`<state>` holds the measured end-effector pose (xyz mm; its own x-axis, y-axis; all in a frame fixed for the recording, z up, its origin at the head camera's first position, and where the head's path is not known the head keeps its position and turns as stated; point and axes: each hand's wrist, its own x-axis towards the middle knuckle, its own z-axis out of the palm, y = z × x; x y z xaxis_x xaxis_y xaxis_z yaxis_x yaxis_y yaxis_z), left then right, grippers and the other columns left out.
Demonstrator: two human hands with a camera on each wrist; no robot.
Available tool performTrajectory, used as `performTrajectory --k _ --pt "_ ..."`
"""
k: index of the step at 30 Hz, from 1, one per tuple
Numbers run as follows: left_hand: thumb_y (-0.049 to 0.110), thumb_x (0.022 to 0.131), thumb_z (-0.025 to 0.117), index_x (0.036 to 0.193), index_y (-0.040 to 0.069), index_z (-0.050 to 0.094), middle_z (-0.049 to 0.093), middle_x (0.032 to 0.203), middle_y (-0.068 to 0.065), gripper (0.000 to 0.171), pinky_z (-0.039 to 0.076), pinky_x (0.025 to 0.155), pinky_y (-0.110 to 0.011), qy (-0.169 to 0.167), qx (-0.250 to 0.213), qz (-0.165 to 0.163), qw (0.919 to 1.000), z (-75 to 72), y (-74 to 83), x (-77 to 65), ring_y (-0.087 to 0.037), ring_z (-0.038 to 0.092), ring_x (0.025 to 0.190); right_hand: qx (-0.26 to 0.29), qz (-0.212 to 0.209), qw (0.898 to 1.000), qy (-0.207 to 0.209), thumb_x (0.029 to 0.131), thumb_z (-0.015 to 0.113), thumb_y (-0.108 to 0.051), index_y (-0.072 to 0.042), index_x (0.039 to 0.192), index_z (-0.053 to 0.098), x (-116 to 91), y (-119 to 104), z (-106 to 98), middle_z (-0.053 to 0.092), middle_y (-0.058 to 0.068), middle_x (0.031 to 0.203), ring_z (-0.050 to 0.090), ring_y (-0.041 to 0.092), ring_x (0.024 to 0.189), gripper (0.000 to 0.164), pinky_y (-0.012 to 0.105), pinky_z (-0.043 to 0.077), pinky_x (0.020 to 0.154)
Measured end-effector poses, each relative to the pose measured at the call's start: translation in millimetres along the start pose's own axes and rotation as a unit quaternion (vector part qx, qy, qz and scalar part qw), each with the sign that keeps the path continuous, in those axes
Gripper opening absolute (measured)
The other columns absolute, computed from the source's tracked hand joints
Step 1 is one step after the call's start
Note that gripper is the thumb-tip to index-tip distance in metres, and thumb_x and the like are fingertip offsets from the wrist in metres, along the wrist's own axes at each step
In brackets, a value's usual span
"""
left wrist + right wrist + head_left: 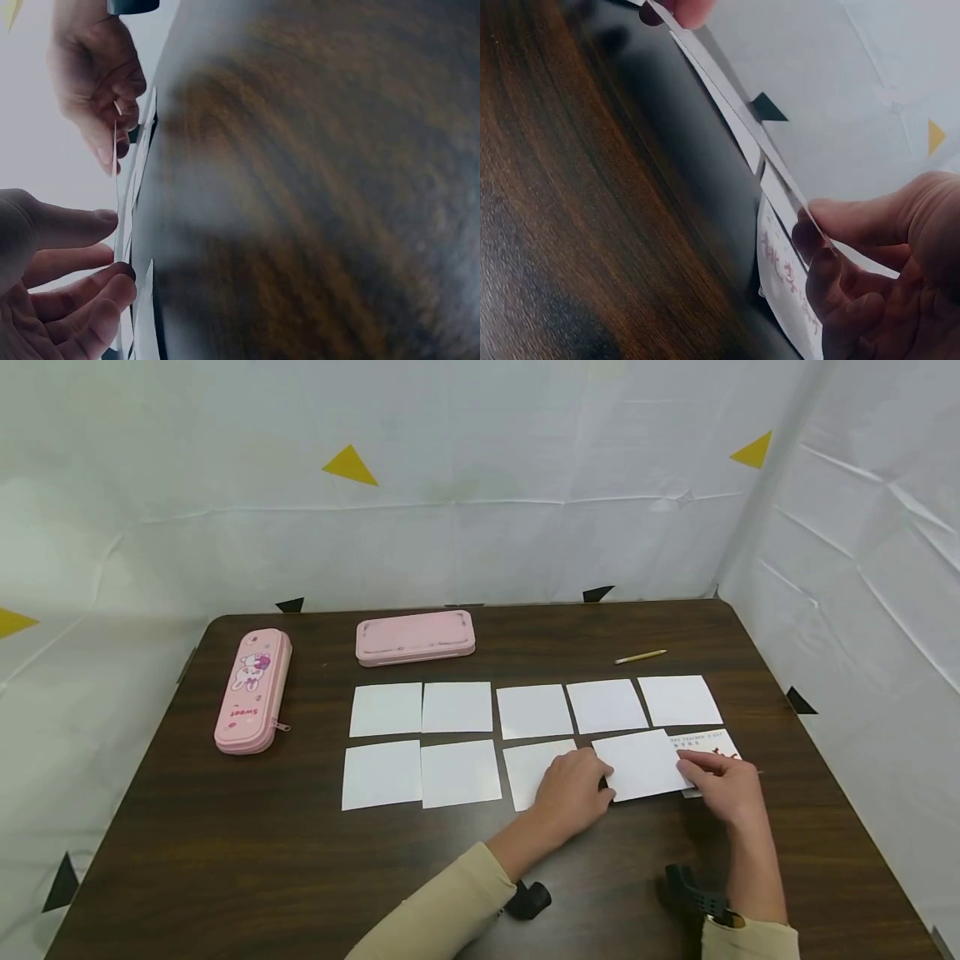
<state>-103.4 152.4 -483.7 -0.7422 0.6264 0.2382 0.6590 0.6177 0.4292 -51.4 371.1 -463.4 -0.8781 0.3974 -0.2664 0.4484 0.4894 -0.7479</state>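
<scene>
A blank white card (641, 766) is held raised between both hands over the lower row. My left hand (573, 785) pinches its left edge between thumb and fingers. At its right end my right hand (727, 785) grips the card between thumb (862, 221) and fingers. Beneath that end lies a card with red printed lettering (787, 274), its middle and left partly covered. Another white card (527, 768) lies partly behind my left hand.
Several white cards (457, 707) lie in two rows on the dark wooden table (247, 860). A pink pencil case (251, 693) lies at the left, a flat pink case (416, 637) at the back. A pencil (641, 657) lies behind the upper row.
</scene>
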Motion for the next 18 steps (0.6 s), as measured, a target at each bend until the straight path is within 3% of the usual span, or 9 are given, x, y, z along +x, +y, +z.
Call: performTrajectory --k 1,5,9,18 --pt "0.018 0.083 0.076 0.08 0.017 0.078 0.061 0.073 0.007 0.003 0.043 0.058 -0.022 -0.002 0.013 0.007 0.9999 -0.3 0.6 0.0 -0.007 0.058 0.071 -0.005 0.002 1.0 0.0 0.099 0.057 -0.027 0.007 0.129 0.059 0.1 -0.7 0.2 0.041 0.034 0.142 0.033 0.049 0.133 0.045 0.059 0.032 0.101" --pt "0.018 0.081 0.077 0.059 0.018 0.062 0.049 0.061 0.006 0.027 0.038 0.052 -0.023 -0.005 0.05 0.026 0.9984 0.2 1.8 -0.1 -0.009 0.05 0.061 -0.038 -0.002 0.999 0.009 0.098 0.058 -0.026 0.006 0.126 0.061 -0.4 -3.2 2.4 0.044 0.035 0.138 0.038 0.05 0.129 0.043 0.061 0.034 0.099" --pt "0.021 0.08 0.078 0.056 0.018 0.058 0.048 0.06 0.004 0.032 0.039 0.052 -0.025 -0.01 0.078 0.033 0.9964 2.3 2.4 -0.1 -0.011 0.05 0.061 -0.064 -0.002 0.998 0.022 0.098 0.059 -0.027 0.004 0.124 0.064 -1.1 -4.0 5.3 0.049 0.035 0.134 0.04 0.051 0.126 0.041 0.06 0.036 0.095" --pt "0.022 0.08 0.077 0.059 0.016 0.064 0.049 0.062 0.002 0.026 0.042 0.052 -0.026 -0.013 0.103 0.034 0.994 1.5 5.1 -0.6 -0.014 0.051 0.062 -0.111 0.022 0.993 0.032 0.094 0.064 -0.033 -0.003 0.121 0.069 -2.1 -4.0 6.4 0.05 0.033 0.133 0.041 0.052 0.121 0.04 0.06 0.038 0.086"
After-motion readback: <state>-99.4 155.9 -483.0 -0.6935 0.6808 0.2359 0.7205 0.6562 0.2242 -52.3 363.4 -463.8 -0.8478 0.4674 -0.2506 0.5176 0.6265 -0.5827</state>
